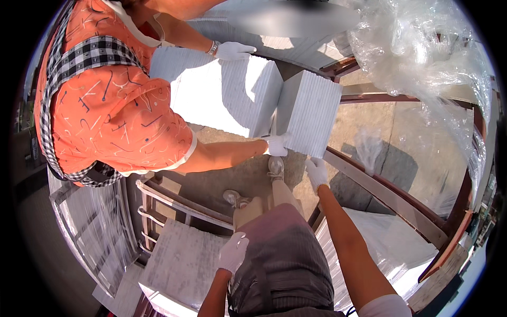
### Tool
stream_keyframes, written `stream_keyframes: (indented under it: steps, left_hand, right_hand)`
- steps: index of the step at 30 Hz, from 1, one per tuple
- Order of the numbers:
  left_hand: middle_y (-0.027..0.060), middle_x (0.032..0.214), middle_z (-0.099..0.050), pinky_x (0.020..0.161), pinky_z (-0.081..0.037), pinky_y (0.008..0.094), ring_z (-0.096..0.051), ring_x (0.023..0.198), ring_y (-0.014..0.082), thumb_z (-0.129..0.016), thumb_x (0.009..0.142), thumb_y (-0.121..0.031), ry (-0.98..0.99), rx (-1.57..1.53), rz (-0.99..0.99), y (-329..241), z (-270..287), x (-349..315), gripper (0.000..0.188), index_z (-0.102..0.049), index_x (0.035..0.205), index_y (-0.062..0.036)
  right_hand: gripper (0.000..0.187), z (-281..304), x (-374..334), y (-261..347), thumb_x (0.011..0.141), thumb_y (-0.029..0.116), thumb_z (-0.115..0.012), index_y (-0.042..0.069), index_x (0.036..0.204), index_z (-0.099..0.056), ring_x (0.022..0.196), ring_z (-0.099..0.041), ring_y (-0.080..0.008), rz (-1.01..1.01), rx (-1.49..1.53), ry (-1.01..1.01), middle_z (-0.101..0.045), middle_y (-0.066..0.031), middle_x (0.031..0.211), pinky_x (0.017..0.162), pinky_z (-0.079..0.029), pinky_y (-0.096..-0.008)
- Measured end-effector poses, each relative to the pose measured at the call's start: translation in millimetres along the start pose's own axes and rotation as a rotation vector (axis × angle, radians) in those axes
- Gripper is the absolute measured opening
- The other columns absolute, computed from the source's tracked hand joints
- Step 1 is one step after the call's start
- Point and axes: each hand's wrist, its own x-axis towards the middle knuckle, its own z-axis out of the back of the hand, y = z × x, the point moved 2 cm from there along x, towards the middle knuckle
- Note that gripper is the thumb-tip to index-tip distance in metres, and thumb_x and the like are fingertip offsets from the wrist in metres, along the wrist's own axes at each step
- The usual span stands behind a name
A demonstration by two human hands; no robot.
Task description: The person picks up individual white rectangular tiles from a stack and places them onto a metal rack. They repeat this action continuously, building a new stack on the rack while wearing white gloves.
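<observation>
My right hand point(317, 175), in a white glove, reaches to the near corner of an upright stack of white panels point(312, 113). Its fingers are extended, with the fingertips at the bottom edge; I see no panel between thumb and fingers. My left hand point(233, 253), also gloved, hangs beside my thigh with loosely curled fingers apart and nothing in them. A second, longer white panel stack point(208, 87) stands left of the first, a narrow gap between them. A co-worker's gloved hand point(235, 51) lies at its far edge, the other gloved hand point(277, 144) at the near end of the gap.
The co-worker in an orange patterned shirt point(113, 111) leans in from the left. Clear plastic wrap point(406, 47) bunches at upper right above brown metal rails point(391, 193). A marbled slab stack point(182, 259) sits lower left beside a metal frame point(174, 201). Wrapped goods point(380, 238) stand at right.
</observation>
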Motion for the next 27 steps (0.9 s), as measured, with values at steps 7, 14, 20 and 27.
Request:
stream_keyframes:
  steps: [7,14,20,27]
  left_hand:
    - [0.0177,0.111,-0.066,0.089,-0.049,0.0387,-0.063,0.104,0.0338,-0.055,0.094,-0.032,0.083,-0.065,-0.026,-29,-20,15,0.036,-0.06,0.119,-0.0069]
    - [0.0197,0.107,-0.065,0.087,-0.048,0.0406,-0.063,0.101,0.0348,-0.055,0.094,-0.034,0.065,0.044,0.002,-19,-18,27,0.035,-0.06,0.116,-0.0074]
    - [0.019,0.105,-0.066,0.084,-0.049,0.041,-0.065,0.097,0.0348,-0.058,0.093,-0.031,0.078,0.009,0.042,-17,-16,34,0.033,-0.06,0.116,-0.0073]
    - [0.0163,0.111,-0.066,0.089,-0.049,0.0377,-0.064,0.104,0.0316,-0.058,0.093,-0.03,0.108,-0.008,0.034,-22,-18,42,0.035,-0.06,0.119,-0.0067]
  right_hand:
    - [0.051,15,14,-12,0.088,0.033,-0.061,-0.001,0.126,-0.057,0.113,-0.06,-0.0295,0.051,-0.145,-0.052,-0.062,-0.0198,0.122,0.096,-0.045,-0.0365]
    - [0.052,10,6,44,0.089,0.033,-0.059,0.002,0.13,-0.055,0.117,-0.058,-0.0322,0.108,-0.244,-0.075,-0.062,-0.0208,0.124,0.098,-0.044,-0.0387]
    - [0.049,7,23,38,0.087,0.029,-0.061,0.002,0.128,-0.056,0.113,-0.06,-0.0297,0.123,-0.243,-0.076,-0.063,-0.0191,0.122,0.095,-0.046,-0.0374]
    - [0.048,6,31,31,0.087,0.026,-0.063,0.0,0.126,-0.056,0.109,-0.061,-0.0277,0.137,-0.267,-0.126,-0.064,-0.0174,0.119,0.092,-0.047,-0.0376]
